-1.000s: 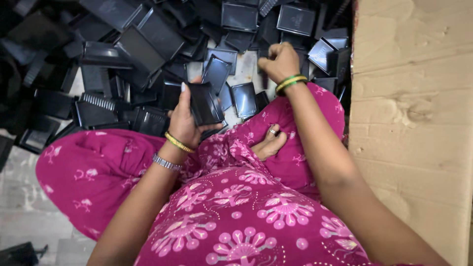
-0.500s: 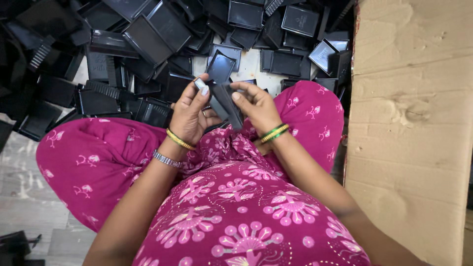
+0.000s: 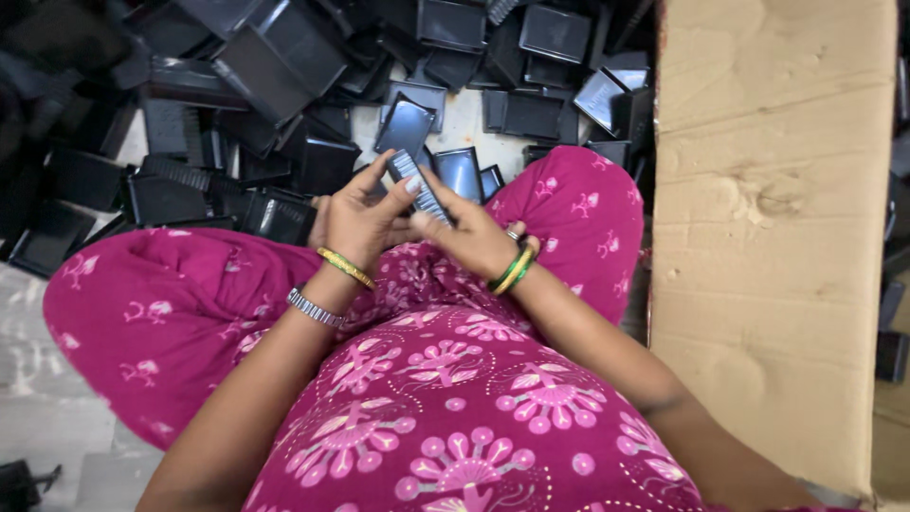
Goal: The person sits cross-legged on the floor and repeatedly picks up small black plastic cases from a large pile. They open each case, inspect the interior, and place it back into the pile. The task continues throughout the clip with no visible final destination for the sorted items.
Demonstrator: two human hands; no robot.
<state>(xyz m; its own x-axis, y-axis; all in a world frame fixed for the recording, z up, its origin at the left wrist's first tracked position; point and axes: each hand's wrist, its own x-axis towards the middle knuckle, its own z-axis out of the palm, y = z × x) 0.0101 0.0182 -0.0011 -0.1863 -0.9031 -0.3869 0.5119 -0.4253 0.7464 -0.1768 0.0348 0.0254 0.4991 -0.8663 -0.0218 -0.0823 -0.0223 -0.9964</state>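
head cam, near to far. closest in: lap in pink floral cloth [image 3: 445, 417], both forearms coming up from the bottom edge, person sitting cross-legged on the floor.

change vs 1 s ago: back then the right hand was stretched out over the pile and only the left had a piece. half a sec ago both hands had met over the lap. now both are on one small black ribbed part [image 3: 419, 187], and it has been turned so its ridged edge shows, tilted up toward the pile. so the reach is over; reads to me as the hands now working on or checking the piece rather than fetching.

left hand [image 3: 360, 216]: grasping the part, fingers curled round its left side w/ the thumb on the ridged face. gold bangle and a silver one on that wrist. right hand [image 3: 474, 237]: also closed on the part, pinching its lower end from the right; green + yellow bangles, ring on one finger. part sits between the two hands, above the lap, just short of the near edge of the pile.

beyond: pale bare floor patch [image 3: 464, 128] w/ a few black trays lying on it, one glossy tray [image 3: 405, 126] just past the fingertips. then the big heap of black plastic trays [image 3: 275, 57] spreading to the far and left edges of the floor.

right side: tall cardboard box wall [image 3: 773, 237], touching the right knee or just beside it, can't tell which.
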